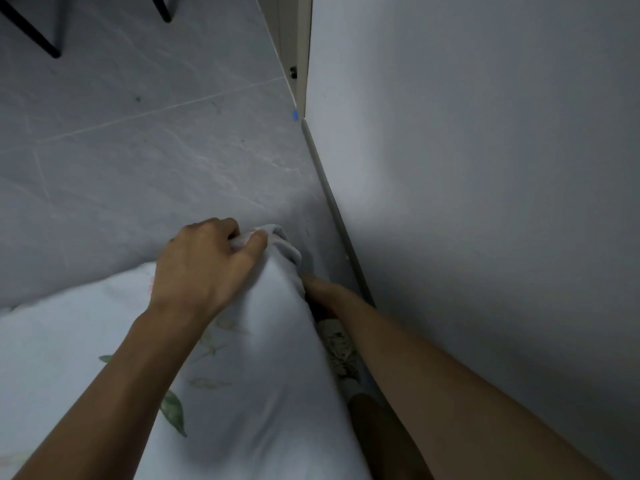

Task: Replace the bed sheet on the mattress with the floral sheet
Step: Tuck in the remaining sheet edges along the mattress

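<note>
A: Where is the pale floral cotton sheet (242, 393) now?

B: Spread over the mattress corner (277, 271), filling the view from six o'clock up to the centre. Its leaf print shows at seven o'clock. The corner points toward twelve o'clock, close to the plain white wall (485, 168) on the three o'clock side.

A: What is the left hand (204, 261) doing?

B: Its fingers and thumb are curled round a bunch of the sheet's edge at the very tip of the corner. I judge it holds there to draw the cloth over the tip.

A: And the right hand (317, 289)?

B: It reaches down at the corner's three o'clock side, into the narrow gap between mattress and wall. Its fingers are hidden behind the cloth, so I cannot tell whether they are pinching or flat. Likely it is there to tuck the edge under.

A: Anything else?

B: Crumpled patterned cloth (337, 348) lies in the gap beside the right forearm, at five o'clock. Grey marbled floor tiles (138, 150) run from nine to twelve o'clock, with black furniture legs (34, 32) at eleven.

A: How far along?

B: This corner seems nearly fitted; the rest is out of view.
</note>
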`<act>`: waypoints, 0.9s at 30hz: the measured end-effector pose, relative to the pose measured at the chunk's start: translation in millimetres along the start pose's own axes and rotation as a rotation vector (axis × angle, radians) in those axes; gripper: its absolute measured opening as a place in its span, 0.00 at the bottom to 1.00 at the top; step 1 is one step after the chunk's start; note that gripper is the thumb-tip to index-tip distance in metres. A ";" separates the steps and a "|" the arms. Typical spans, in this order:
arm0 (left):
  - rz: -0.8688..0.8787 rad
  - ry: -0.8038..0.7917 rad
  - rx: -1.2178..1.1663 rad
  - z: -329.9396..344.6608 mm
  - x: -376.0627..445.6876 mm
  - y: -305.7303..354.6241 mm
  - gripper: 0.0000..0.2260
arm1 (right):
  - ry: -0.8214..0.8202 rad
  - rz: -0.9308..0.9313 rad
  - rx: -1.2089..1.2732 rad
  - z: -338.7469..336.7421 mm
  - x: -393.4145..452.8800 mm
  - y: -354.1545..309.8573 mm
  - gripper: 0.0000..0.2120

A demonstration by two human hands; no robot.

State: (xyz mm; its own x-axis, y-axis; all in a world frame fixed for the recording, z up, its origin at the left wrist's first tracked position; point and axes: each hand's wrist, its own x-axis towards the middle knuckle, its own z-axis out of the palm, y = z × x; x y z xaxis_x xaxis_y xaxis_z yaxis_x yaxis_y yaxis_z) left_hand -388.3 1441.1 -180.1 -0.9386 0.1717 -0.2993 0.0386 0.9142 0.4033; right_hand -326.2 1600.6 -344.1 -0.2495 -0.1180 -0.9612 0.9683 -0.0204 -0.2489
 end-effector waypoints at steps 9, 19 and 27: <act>0.033 -0.030 0.058 23.3 13.4 -13.7 0.22 | 0.316 -0.378 -0.241 -17.0 28.2 -12.4 0.04; 0.069 -0.032 0.044 -15.7 -0.4 -114.5 0.22 | 0.095 -0.690 -0.384 25.4 -47.6 -109.4 0.18; -0.191 0.141 0.207 -8.7 -33.2 -202.2 0.18 | 0.276 -0.769 -1.266 82.3 -50.1 -109.3 0.23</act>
State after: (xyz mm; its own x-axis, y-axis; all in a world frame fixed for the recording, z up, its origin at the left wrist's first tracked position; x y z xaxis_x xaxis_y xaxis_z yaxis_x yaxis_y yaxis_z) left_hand -367.9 1247.4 -244.2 -0.9733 -0.0502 -0.2239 -0.0880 0.9828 0.1626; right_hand -418.8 1527.0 -259.0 -0.8113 -0.2893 -0.5080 -0.0077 0.8742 -0.4855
